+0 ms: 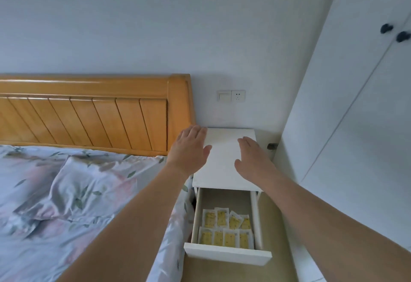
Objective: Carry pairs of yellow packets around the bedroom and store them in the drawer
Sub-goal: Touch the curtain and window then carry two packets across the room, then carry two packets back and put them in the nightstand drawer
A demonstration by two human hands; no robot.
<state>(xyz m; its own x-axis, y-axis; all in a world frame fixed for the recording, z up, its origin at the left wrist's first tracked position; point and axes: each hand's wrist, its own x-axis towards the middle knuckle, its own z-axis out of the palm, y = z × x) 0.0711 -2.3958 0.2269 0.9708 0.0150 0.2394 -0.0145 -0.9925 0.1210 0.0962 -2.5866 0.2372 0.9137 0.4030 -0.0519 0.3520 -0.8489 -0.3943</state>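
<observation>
Head view, going left to right: at 9 o'clock lies the bed (pixel 66 192) under a rumpled floral sheet, its orange wooden headboard (pixel 89 112) against the pale wall. Just beside the headboard's right edge hangs the left hand (pixel 189 148), fingers straight and spread wide, holding nothing, over the left edge of the white nightstand (pixel 224 159). At about 12 o'clock on the wall above sits a switch and socket plate (pixel 231 96). The right hand (pixel 251 159) hovers over the nightstand's right side, fingers relaxed and wide, also holding nothing. Below both hands, at 6 o'clock, the drawer (pixel 226 254) stands pulled out, nothing blocking it; the yellow packets (pixel 225 229) lie inside in two rows toward its front, well apart from either hand. At 3 o'clock stands a white wardrobe (pixel 355 126) with dark knobs (pixel 387 28). Beige floor (pixel 280 226) shows around the drawer.
</observation>
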